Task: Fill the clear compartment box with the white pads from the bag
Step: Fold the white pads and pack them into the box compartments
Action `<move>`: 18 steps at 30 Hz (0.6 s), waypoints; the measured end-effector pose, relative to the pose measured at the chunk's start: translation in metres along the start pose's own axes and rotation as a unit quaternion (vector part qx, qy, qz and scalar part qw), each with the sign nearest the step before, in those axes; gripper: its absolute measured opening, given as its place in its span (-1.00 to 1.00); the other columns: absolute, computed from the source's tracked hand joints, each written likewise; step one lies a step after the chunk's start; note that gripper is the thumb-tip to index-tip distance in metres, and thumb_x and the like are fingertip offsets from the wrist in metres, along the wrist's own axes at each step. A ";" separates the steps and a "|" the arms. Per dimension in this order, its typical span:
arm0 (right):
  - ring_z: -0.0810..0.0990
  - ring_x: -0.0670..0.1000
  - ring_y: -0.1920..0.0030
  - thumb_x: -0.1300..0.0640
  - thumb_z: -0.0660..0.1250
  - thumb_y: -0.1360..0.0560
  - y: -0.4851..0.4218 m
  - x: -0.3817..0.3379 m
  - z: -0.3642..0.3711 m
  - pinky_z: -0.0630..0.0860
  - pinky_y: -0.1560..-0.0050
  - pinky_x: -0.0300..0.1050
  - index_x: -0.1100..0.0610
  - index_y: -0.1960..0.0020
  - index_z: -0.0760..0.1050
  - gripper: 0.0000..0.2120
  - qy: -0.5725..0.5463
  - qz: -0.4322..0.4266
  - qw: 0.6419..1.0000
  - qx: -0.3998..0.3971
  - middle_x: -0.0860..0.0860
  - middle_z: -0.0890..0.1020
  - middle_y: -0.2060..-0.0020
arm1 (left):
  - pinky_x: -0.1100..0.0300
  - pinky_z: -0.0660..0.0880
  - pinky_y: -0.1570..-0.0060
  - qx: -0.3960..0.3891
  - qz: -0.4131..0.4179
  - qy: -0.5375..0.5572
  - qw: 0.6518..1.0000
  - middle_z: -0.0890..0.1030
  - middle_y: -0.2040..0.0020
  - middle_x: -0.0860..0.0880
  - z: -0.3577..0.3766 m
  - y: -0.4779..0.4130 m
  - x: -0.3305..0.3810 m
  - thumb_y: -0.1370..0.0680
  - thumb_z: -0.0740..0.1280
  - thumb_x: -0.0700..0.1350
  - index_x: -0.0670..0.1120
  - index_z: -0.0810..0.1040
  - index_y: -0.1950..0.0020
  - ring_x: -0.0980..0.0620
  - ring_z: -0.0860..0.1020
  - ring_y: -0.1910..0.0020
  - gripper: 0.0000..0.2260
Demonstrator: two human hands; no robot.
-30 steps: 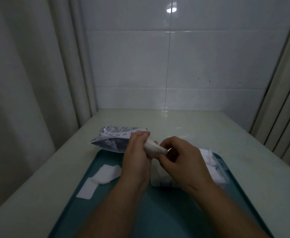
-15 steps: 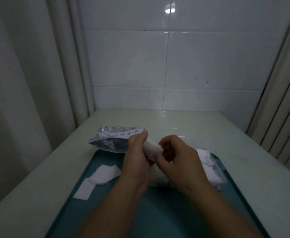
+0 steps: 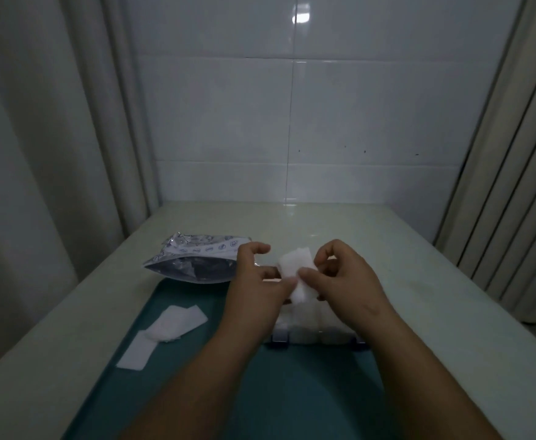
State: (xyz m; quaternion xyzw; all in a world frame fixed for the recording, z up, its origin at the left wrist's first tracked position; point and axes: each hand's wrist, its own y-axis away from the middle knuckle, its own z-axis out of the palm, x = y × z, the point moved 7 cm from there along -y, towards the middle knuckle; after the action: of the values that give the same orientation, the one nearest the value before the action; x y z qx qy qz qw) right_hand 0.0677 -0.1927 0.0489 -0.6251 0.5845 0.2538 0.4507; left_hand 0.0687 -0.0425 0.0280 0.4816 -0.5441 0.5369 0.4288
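Both hands hold one white pad [image 3: 295, 270] above the clear compartment box [image 3: 311, 335], which sits on the teal tray [image 3: 292, 392] and shows white pads inside. My right hand [image 3: 346, 281] pinches the pad between thumb and fingers. My left hand [image 3: 257, 287] touches the pad's lower left edge with its thumb, the other fingers loosely curled above. The open silvery bag [image 3: 193, 262] lies on the table at the tray's far left corner. The hands hide most of the box.
Loose white pads [image 3: 162, 331] lie on the tray's left side, one overlapping the pale table [image 3: 451, 312]. Curtains hang left and right, with a tiled wall behind.
The hands have drawn slightly apart and the pad, earlier bunched between them, is now spread out flat, held mostly by my right hand. My left fingers have let go of its top.
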 end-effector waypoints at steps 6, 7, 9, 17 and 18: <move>0.62 0.05 0.24 0.08 0.44 -0.45 -0.011 0.012 -0.037 0.60 0.22 -0.04 0.16 0.10 0.46 -0.80 0.050 0.055 0.997 -0.014 0.09 0.67 0.22 | 0.19 0.62 0.25 -0.021 0.037 -0.117 0.992 0.59 0.15 -0.03 0.034 -0.007 0.016 -0.48 0.43 -0.22 -0.08 0.47 0.12 0.01 0.61 0.20 -0.86; 0.62 0.04 0.25 0.10 0.43 -0.46 -0.013 0.014 -0.041 0.60 0.27 -0.10 0.19 0.10 0.47 -0.81 0.053 0.061 0.997 -0.018 0.10 0.66 0.21 | 0.19 0.62 0.23 -0.025 0.037 -0.125 0.991 0.60 0.16 -0.02 0.040 -0.009 0.016 -0.48 0.42 -0.21 -0.08 0.51 0.14 0.01 0.62 0.20 -0.90; 0.63 0.04 0.25 0.13 0.43 -0.46 -0.015 0.020 -0.053 0.62 0.31 -0.15 0.20 0.11 0.49 -0.84 0.060 0.071 0.996 -0.015 0.10 0.65 0.21 | 0.16 0.61 0.20 -0.033 0.031 -0.132 0.990 0.63 0.18 0.01 0.054 -0.013 0.015 -0.48 0.41 -0.18 -0.05 0.56 0.15 0.02 0.63 0.22 -0.93; 0.60 0.04 0.24 0.11 0.42 -0.45 -0.008 0.061 -0.070 0.61 0.10 0.03 0.12 0.19 0.56 -0.90 0.147 0.133 0.980 -0.008 0.04 0.63 0.26 | 0.10 0.58 0.05 -0.061 -0.006 -0.228 0.972 0.66 0.16 0.02 0.096 -0.015 -0.006 -0.45 0.42 -0.13 0.03 0.55 0.24 0.01 0.63 0.18 -0.89; 0.60 0.02 0.22 0.12 0.42 -0.45 -0.008 0.062 -0.070 0.61 0.06 0.03 0.11 0.19 0.56 -0.91 0.162 0.138 0.977 -0.013 0.03 0.62 0.26 | 0.16 0.56 0.06 -0.063 -0.002 -0.251 0.966 0.65 0.14 0.03 0.098 -0.014 -0.007 -0.46 0.42 -0.12 0.03 0.56 0.22 0.04 0.62 0.16 -0.91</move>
State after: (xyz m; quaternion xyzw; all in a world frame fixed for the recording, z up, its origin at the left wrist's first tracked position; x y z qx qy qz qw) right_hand 0.0720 -0.2846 0.0311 -0.5774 0.7270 0.2166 0.3021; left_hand 0.0890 -0.1389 0.0179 0.5736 -0.6663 0.3627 0.3090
